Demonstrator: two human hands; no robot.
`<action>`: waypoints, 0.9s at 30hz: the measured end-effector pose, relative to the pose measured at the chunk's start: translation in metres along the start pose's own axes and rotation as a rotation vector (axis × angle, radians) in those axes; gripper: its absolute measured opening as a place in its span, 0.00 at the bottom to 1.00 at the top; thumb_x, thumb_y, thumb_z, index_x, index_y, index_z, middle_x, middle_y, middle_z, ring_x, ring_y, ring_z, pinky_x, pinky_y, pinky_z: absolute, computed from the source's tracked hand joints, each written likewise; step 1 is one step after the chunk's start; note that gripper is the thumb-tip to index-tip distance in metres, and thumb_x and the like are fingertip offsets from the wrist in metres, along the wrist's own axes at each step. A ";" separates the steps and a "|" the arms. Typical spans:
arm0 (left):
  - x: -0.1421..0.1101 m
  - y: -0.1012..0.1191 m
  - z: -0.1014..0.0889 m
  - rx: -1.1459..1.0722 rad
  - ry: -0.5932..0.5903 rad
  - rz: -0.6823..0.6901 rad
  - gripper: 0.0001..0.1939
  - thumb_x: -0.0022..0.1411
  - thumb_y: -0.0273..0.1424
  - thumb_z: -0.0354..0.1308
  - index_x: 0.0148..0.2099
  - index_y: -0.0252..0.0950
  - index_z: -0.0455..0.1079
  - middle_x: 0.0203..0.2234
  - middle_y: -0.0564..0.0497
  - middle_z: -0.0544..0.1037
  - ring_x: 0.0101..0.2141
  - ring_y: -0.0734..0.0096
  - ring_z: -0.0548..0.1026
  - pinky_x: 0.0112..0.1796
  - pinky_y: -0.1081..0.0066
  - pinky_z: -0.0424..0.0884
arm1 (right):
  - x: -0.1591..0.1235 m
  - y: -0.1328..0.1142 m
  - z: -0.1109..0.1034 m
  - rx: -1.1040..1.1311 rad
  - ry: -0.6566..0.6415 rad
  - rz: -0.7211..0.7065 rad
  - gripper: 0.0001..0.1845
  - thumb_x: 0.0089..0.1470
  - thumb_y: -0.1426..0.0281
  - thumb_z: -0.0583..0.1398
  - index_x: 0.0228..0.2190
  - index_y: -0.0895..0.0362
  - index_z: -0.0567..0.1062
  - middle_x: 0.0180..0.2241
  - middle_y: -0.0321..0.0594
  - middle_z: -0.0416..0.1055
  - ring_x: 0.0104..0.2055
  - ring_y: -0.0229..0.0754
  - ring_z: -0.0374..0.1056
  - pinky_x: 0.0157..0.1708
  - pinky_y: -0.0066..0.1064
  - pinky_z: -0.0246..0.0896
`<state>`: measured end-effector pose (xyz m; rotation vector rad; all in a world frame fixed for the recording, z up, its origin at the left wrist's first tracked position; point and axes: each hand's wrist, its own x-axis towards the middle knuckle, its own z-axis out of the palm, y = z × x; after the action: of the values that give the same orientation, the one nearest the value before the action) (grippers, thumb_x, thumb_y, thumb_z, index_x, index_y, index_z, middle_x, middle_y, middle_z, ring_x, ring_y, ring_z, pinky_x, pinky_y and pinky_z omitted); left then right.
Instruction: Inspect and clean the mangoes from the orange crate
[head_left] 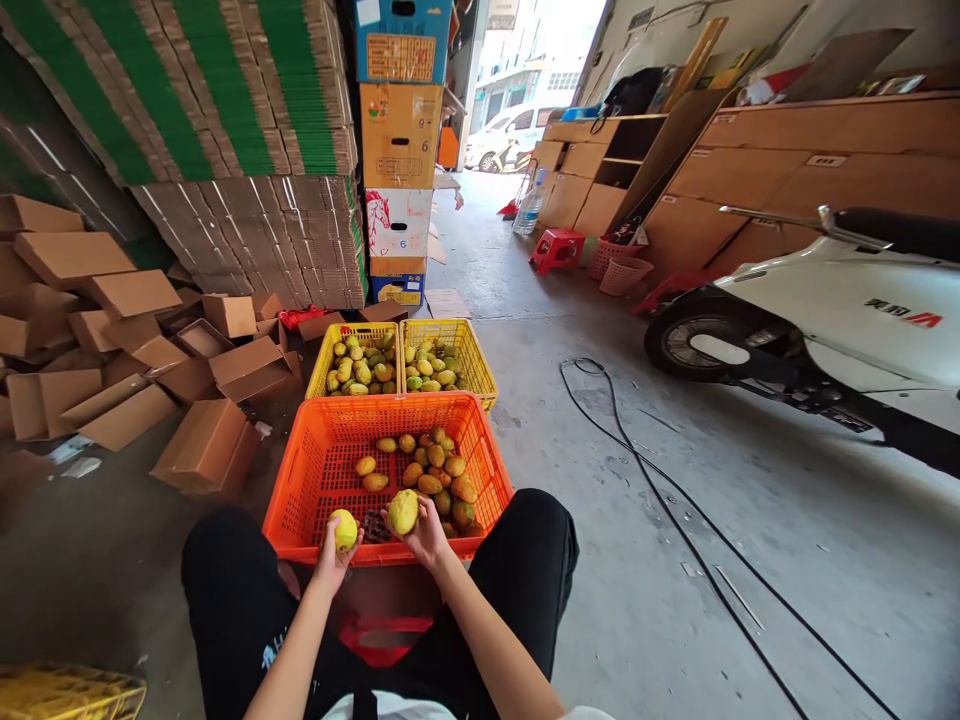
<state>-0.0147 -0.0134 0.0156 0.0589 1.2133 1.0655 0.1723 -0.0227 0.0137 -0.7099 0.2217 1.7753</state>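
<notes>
My left hand (334,562) is closed round a smooth yellow fruit (344,529), over the near edge of an orange plastic crate (291,480). Just to the right, a larger oval fruit (403,511), yellow-green with a bumpy skin, sits in the fingers of my right hand (430,540). Inside the crate, several brownish-yellow fruits (436,456) are heaped along the right side, and a few lie near the middle. A small dark clump (375,527) rests on the crate floor between my hands. The exact kind of fruit is unclear.
Two yellow crates (480,366) of green-yellow fruit stand behind the orange one. Open cardboard boxes (206,445) litter the floor at left, below stacked flat cartons (247,225). A black cable (637,455) snakes across the floor at right, near a white scooter (862,300).
</notes>
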 end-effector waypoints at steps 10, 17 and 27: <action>0.005 -0.002 0.004 0.015 0.031 -0.008 0.07 0.64 0.30 0.56 0.43 0.33 0.70 0.26 0.48 0.79 0.25 0.70 0.79 0.27 0.74 0.78 | -0.003 0.006 -0.001 -0.031 0.131 -0.015 0.13 0.53 0.60 0.66 0.34 0.56 0.73 0.26 0.36 0.75 0.30 0.41 0.73 0.34 0.34 0.71; 0.009 0.003 0.011 -0.036 0.061 -0.057 0.04 0.65 0.30 0.55 0.39 0.35 0.68 0.26 0.50 0.77 0.25 0.72 0.78 0.28 0.74 0.78 | 0.005 0.008 -0.022 -0.166 0.165 -0.026 0.17 0.48 0.60 0.70 0.32 0.59 0.73 0.25 0.39 0.75 0.26 0.40 0.73 0.29 0.31 0.69; 0.012 0.005 0.030 -0.019 0.150 -0.063 0.05 0.63 0.33 0.57 0.36 0.39 0.64 0.26 0.55 0.72 0.26 0.75 0.75 0.34 0.71 0.78 | -0.020 0.018 -0.018 -0.004 0.294 -0.221 0.14 0.45 0.63 0.68 0.34 0.55 0.75 0.28 0.34 0.77 0.31 0.43 0.74 0.31 0.32 0.68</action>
<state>0.0053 0.0117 0.0221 -0.0749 1.3306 1.0402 0.1652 -0.0530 0.0070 -0.9609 0.3249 1.4586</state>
